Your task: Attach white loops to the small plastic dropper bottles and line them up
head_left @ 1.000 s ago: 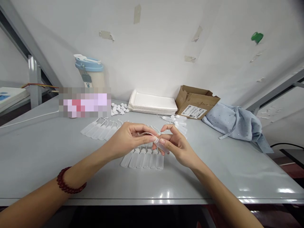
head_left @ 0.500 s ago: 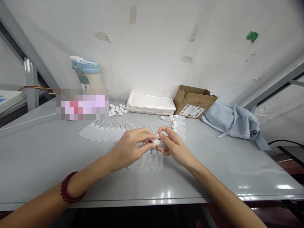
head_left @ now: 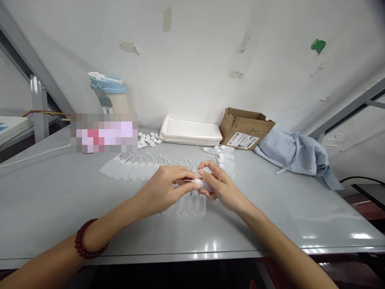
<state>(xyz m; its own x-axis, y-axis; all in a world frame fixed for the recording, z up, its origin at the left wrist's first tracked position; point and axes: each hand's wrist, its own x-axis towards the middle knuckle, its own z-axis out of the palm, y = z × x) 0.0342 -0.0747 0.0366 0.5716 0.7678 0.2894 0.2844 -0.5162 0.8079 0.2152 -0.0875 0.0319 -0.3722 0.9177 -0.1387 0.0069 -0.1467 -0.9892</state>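
In front of me my right hand (head_left: pixel 221 184) is closed around a small translucent plastic bottle (head_left: pixel 206 186), which lies nearly level. At its left end sits a white cap (head_left: pixel 197 182), pinched by the thumb and fingers of my left hand (head_left: pixel 168 185). Fingers cover much of both parts. Similar bottles with thin white cords lie side by side in a curved row (head_left: pixel 129 168) beyond my left hand. Several more form a group (head_left: pixel 189 204) below my hands, and another bunch (head_left: pixel 227 162) lies past my right hand.
Loose white caps (head_left: pixel 148 139) lie near the wall beside a stack of white sheets (head_left: pixel 192 130). A cardboard box (head_left: pixel 246 128), a light-blue cloth (head_left: pixel 291 154), a blue-lidded cup (head_left: pixel 112 94) and a blurred pink item (head_left: pixel 105 134) stand around the grey table (head_left: pixel 240 237).
My left fingers have shifted slightly at the cap, and its cord now shows less. My right hand stays around the bottle, almost unmoved.
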